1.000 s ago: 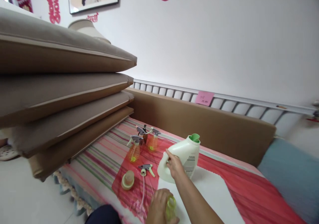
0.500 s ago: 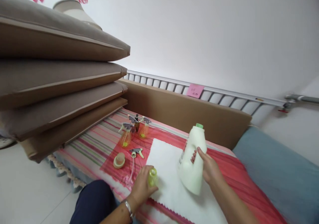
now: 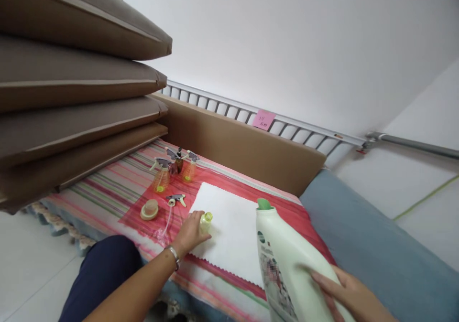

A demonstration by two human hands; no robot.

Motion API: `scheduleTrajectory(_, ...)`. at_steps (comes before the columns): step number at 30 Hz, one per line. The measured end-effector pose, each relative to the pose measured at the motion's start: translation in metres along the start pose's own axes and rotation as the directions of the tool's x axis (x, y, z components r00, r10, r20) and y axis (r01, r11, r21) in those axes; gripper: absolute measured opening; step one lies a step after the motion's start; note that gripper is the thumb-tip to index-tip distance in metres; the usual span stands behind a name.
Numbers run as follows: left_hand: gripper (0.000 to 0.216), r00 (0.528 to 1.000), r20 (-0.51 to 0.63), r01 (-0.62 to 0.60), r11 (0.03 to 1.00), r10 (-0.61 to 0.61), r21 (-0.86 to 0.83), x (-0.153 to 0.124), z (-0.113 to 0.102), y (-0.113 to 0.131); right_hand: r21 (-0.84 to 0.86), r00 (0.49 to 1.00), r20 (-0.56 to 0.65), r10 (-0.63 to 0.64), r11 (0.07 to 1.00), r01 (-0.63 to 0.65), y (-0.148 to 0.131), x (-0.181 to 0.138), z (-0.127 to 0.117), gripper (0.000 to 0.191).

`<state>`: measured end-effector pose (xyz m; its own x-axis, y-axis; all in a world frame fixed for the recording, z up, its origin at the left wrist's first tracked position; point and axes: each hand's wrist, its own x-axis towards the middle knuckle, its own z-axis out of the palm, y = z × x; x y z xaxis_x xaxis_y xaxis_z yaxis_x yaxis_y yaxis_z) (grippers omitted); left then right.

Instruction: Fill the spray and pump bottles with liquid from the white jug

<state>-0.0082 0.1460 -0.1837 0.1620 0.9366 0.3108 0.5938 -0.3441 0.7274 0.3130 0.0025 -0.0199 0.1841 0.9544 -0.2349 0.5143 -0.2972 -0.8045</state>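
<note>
My left hand (image 3: 190,232) is closed around a small yellow-green bottle (image 3: 205,222), whose open neck points up over the left side of a white cloth (image 3: 229,226). In my right hand (image 3: 340,291) is a large pale-green detergent jug (image 3: 290,260), gripped by its handle. The jug leans to the left, with a green spout (image 3: 264,204) at its top and a printed label on its side. A loose trigger spray head (image 3: 176,199) with a dip tube lies left of the bottle. Near it sits a round pale cap (image 3: 149,209).
Behind stand yellow spray bottles (image 3: 161,178) and a small dark brown bottle (image 3: 179,163). Thick stacked cushions (image 3: 82,73) rise at the left. A brown panel (image 3: 229,140) and a radiator with a pink note (image 3: 264,120) run along the back. A blue cushioned surface (image 3: 358,226) is at right.
The jug has come closer to me and tilted over to the left, its label now showing. My left hand still holds the small bottle. The camera view has shifted.
</note>
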Motion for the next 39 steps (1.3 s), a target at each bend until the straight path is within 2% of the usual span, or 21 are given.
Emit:
scheduleTrajectory(4,0.061,1.0,0.023,-0.02,0.999,0.019,0.04,-0.004,0.0,0.001,-0.159,0.996,0.088,0.017,0.987,-0.003,-0.012,-0.004,0.002,0.05)
scheduleTrajectory(8,0.067,0.998,0.058,-0.039,0.994,0.033,0.099,-0.009,-0.001,0.005,-0.26,0.972,0.234,0.02,0.965,0.042,-0.026,0.009,0.014,0.053)
scheduleTrajectory(11,0.071,0.995,0.09,-0.053,0.989,0.04,0.138,-0.01,0.0,0.008,-0.347,0.954,0.298,0.016,0.933,0.092,-0.035,0.021,0.024,0.051)
scheduleTrajectory(16,0.071,0.99,0.135,-0.064,0.983,0.041,0.174,-0.008,0.0,0.01,-0.431,0.952,0.303,-0.041,0.885,0.175,-0.055,0.026,0.035,0.05)
scheduleTrajectory(20,0.069,0.986,0.155,-0.083,0.98,0.055,0.18,-0.008,-0.001,0.011,-0.483,0.96,0.277,-0.035,0.859,0.171,-0.067,0.027,0.041,0.05)
scheduleTrajectory(25,0.069,0.981,0.18,-0.099,0.979,0.067,0.178,-0.007,-0.001,0.011,-0.502,0.959,0.282,-0.021,0.849,0.166,-0.07,0.034,0.048,0.053)
scheduleTrajectory(39,0.066,0.972,0.215,-0.139,0.975,0.1,0.171,-0.005,-0.005,0.016,-0.54,0.956,0.293,0.012,0.827,0.155,-0.08,0.04,0.039,0.049)
